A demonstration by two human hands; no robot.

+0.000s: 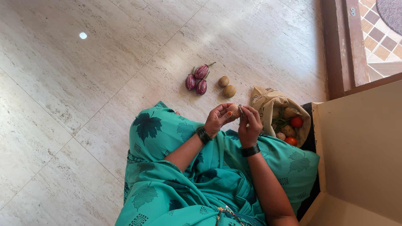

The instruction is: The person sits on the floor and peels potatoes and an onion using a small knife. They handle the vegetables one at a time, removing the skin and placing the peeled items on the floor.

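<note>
Left hand: cupped around potato, gripping it.
Right hand: fingers pinched at potato's right side, touching; any tool unclear.
Potato: above lap, between both hands.
Bag: right, near.

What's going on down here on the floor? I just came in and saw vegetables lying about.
A person in a teal leaf-print garment sits on the pale tiled floor. The left hand cups a potato, and the right hand works at it, seemingly with a small tool. Ahead on the floor lie three small purple eggplants and two more potatoes. Beside the right hand, an open paper bag holds tomatoes, green beans and other vegetables.
</note>
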